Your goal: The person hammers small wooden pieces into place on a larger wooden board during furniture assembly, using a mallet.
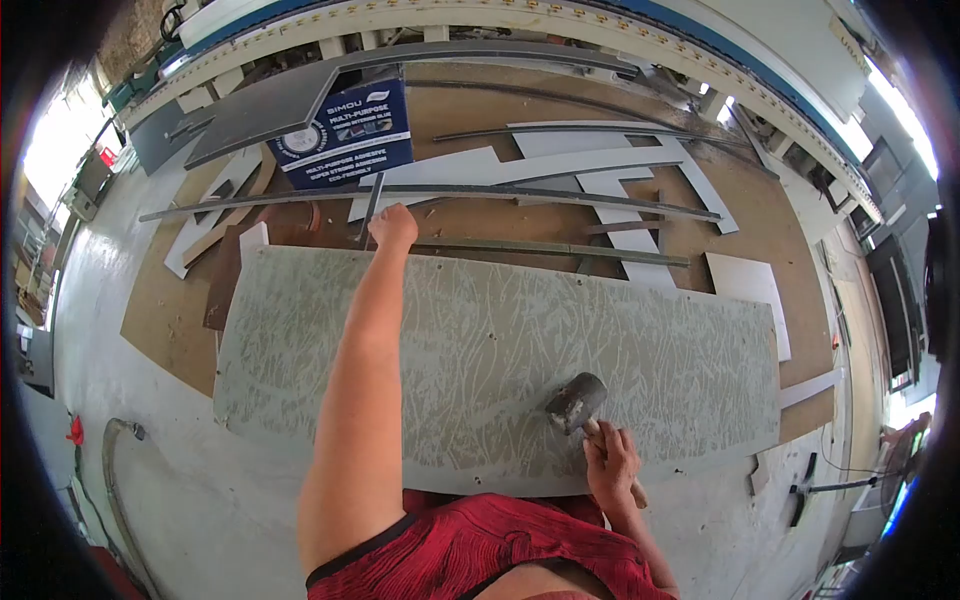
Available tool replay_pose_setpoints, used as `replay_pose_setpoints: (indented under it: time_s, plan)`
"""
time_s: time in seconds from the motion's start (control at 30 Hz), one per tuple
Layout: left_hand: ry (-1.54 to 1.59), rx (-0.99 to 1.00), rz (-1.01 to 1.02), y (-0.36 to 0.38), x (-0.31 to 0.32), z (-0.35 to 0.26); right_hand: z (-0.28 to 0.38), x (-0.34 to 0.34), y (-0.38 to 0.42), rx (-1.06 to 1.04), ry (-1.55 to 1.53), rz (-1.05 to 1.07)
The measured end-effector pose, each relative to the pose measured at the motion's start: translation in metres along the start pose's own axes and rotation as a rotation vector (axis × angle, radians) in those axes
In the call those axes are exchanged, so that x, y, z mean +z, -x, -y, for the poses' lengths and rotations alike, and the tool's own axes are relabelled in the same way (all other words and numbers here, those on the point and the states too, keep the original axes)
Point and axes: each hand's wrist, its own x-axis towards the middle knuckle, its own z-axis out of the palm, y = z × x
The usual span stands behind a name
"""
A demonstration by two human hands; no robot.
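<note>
My right hand (pixel 612 465) is wrapped round the wooden handle of a rubber mallet (pixel 576 403). The mallet's worn black head is over the right part of a grey-green patterned panel (pixel 470 350). At the panel's far edge, my left hand (pixel 393 228) is closed on a thin dark bar (pixel 376 192), which sticks up beyond the fingers. Just behind that hand runs a long dark strip (pixel 560 193). Small dark spots dot the panel, mostly near its edges.
A blue adhesive box (pixel 345 135) stands at the back left, with a dark panel (pixel 265 118) on top. White offcuts (pixel 745 290) and long strips lie on a brown board (pixel 800 350). A large machine (pixel 560 25) spans the back. A hose (pixel 112 480) lies on the left floor.
</note>
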Motion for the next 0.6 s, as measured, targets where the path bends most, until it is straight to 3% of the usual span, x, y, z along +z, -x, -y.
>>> replay_pose_setpoints:
  time_s: [0.23, 0.6]
  plan:
    - [-0.158, -0.114, 0.117, -0.009, 0.001, -0.024, 0.002, 0.001, -0.003, -0.027, 0.012, -0.010]
    - [-0.042, 0.164, 0.047, -0.009, 0.000, -0.018, -0.002, 0.002, -0.002, -0.034, 0.038, 0.005]
